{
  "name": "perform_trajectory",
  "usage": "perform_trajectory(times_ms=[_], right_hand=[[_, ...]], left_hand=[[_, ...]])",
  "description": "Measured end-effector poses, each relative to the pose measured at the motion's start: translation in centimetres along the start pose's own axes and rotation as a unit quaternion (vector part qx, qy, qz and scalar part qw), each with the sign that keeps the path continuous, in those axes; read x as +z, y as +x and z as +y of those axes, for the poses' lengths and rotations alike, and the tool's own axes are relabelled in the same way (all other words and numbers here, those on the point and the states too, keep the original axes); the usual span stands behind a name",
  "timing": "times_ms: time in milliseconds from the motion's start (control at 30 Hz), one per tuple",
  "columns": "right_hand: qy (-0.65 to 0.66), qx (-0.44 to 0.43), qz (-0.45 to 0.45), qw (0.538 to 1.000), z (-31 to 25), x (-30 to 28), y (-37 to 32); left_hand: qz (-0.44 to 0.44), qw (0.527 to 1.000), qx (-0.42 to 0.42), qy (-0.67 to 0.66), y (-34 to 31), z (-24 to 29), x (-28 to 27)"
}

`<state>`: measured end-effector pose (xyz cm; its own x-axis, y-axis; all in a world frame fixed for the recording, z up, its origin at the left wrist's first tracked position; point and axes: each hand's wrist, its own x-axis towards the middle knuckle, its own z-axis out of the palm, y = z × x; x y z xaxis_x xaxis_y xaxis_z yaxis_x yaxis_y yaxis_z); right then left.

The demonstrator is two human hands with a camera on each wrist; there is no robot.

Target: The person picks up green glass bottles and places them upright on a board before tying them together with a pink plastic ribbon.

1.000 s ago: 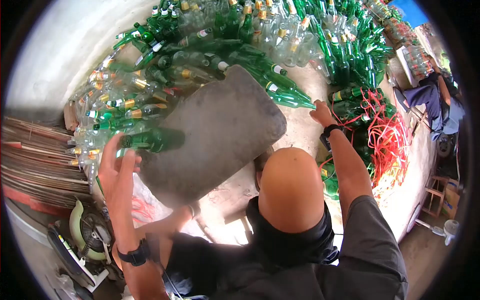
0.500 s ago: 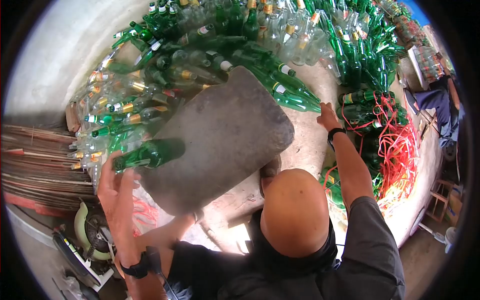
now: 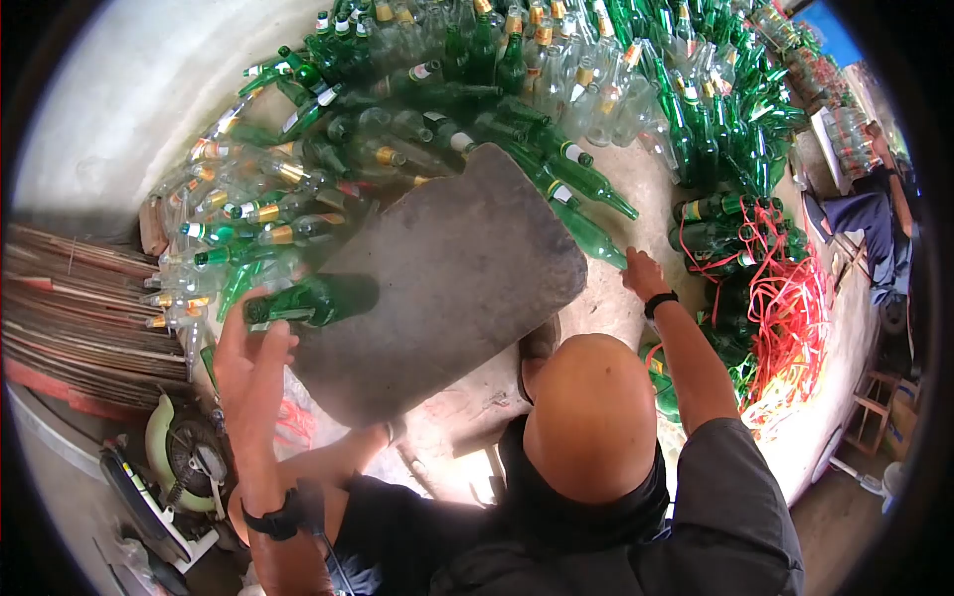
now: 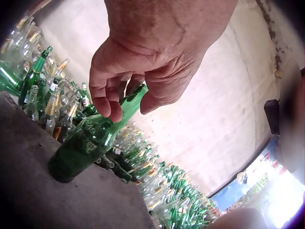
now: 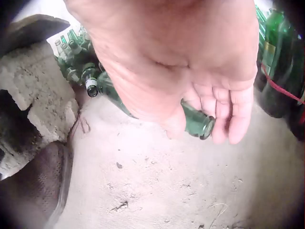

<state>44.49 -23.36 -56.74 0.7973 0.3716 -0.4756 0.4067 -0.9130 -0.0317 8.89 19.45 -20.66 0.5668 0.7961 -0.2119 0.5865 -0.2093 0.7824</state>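
Observation:
On a dark flat slab (image 3: 447,278), a green bottle (image 3: 323,301) stands at the left side. My left hand (image 3: 248,363) has its fingers and thumb around the neck; in the left wrist view the hand (image 4: 147,57) is above the tilted-looking green bottle (image 4: 81,150), whose base meets the slab. Beyond the slab's right edge, my right hand (image 3: 644,275) grips the mouth end of another green bottle (image 3: 588,236). From the right wrist, the hand (image 5: 176,71) covers most of that bottle, and its mouth (image 5: 205,128) shows between thumb and fingers.
Piled green and clear bottles (image 3: 596,99) lie and stand behind the slab. Red strapping (image 3: 790,318) tangles beside green bottles at the right. Long thin sticks (image 3: 79,308) are stacked at the left. A shoe (image 5: 35,186) and a rough block (image 5: 43,95) flank the floor.
My right hand has moved nearer to me with its bottle, which now lies apart from the neighbouring green bottle. The left hand has stayed around its bottle neck.

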Motion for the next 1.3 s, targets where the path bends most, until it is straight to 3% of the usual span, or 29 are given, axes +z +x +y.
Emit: perform_trajectory(times_ms=[300,567,900,1033,1100,1233,1300], right_hand=[[0.035,-0.06,0.004,0.998,-0.3,-3.9,-4.0],[0.08,-0.147,0.081,0.983,-1.0,-7.4,-6.3],[0.098,-0.155,0.171,0.968,-4.1,-12.4,-6.8],[0.008,-0.156,0.215,0.964,-4.6,-15.9,-7.9],[-0.02,-0.162,0.222,0.961,-4.8,-18.5,-9.0],[-0.003,-0.242,0.336,0.91,-6.8,-24.7,-12.9],[0.014,-0.244,0.33,0.912,-9.4,-29.6,-15.3]], left_hand=[[-0.01,0.999,0.014,-0.038,0.0,-0.9,-0.1],[0.001,0.998,0.049,-0.044,-0.1,-1.3,0.1],[0.009,0.997,0.064,-0.053,0.1,-1.8,0.5],[-0.002,0.998,0.065,-0.024,0.8,-3.5,0.1],[0.033,0.986,0.157,0.036,1.0,-4.1,0.4],[0.035,0.994,0.1,0.006,0.6,-3.3,0.4],[0.038,0.992,0.117,0.02,0.6,-3.5,0.3]])
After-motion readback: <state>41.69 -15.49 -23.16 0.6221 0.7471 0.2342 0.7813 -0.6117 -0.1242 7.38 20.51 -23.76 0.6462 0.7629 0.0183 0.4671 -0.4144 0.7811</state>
